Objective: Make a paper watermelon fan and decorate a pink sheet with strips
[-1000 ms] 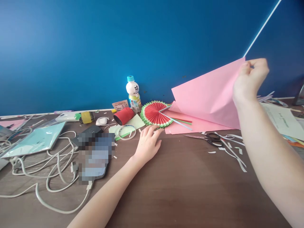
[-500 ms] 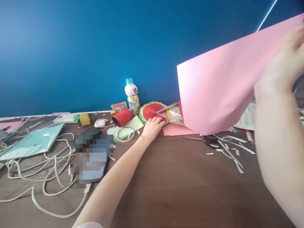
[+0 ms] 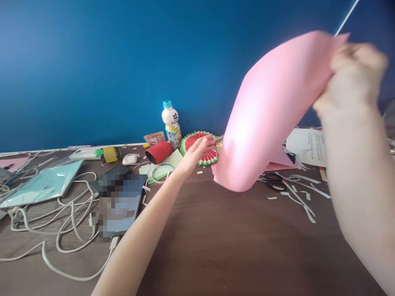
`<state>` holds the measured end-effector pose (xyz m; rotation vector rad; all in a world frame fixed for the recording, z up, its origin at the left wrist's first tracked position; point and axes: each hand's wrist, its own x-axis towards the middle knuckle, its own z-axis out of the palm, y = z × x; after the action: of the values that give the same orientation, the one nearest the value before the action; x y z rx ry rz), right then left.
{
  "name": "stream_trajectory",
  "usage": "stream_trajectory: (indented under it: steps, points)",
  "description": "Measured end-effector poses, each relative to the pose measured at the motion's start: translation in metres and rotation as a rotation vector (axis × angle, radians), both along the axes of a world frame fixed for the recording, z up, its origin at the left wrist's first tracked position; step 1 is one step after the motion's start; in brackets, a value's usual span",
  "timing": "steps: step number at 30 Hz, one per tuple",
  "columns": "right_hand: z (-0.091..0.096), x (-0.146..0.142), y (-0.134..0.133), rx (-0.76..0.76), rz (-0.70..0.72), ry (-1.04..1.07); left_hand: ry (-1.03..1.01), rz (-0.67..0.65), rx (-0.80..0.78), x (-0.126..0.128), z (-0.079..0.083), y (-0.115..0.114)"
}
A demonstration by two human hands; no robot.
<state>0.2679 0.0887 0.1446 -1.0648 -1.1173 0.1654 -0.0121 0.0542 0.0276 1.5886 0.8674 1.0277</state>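
Pink paper (image 3: 268, 102) in right hand (image 3: 354, 76)

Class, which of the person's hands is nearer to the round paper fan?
The left. The left hand is right at the paper fan, partly covering it in this view; whether it touches is unclear. The right hand is raised far to the fan's right, holding pink paper.

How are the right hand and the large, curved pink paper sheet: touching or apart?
Touching: the head view shows the right hand gripping the pink paper sheet by its upper end.
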Motion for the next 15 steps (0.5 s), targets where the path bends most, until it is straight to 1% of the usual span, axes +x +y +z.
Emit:
stream_trajectory:
  steps: [1,2,3,4,5,6,8,10,11,13,15]
  points:
    - [-0.007,-0.012,0.001,-0.064,-0.007,0.145,-0.079,-0.119,-0.072,-0.002,0.005,-0.004]
    - [-0.015,-0.023,0.003,-0.102,-0.013,0.177,-0.126,-0.205,-0.133,-0.005,0.009,-0.008]
    - [-0.025,-0.033,0.004,-0.145,-0.014,0.202,-0.139,-0.261,-0.176,-0.007,0.012,-0.011]
    - [-0.035,-0.041,0.005,-0.235,-0.001,0.239,-0.126,-0.279,-0.197,-0.010,0.012,-0.015]
    - [-0.046,-0.048,0.005,-0.335,0.038,0.259,-0.090,-0.253,-0.191,-0.012,0.012,-0.019]
    - [-0.057,-0.052,0.006,-0.386,0.067,0.259,-0.032,-0.200,-0.164,-0.014,0.010,-0.023]
    - [-0.077,-0.054,0.005,-0.455,0.091,0.249,0.117,-0.071,-0.081,-0.018,0.006,-0.031]
    - [-0.096,-0.052,0.001,-0.517,0.115,0.224,0.284,0.020,0.015,-0.022,0.001,-0.039]
    - [-0.105,-0.050,-0.002,-0.553,0.141,0.190,0.372,0.034,0.074,-0.024,-0.002,-0.044]
    - [-0.123,-0.048,-0.011,-0.640,0.279,0.012,0.538,0.017,0.194,-0.030,-0.010,-0.056]
    - [-0.140,-0.049,-0.024,-0.714,0.337,-0.121,0.685,-0.063,0.289,-0.037,-0.020,-0.069]
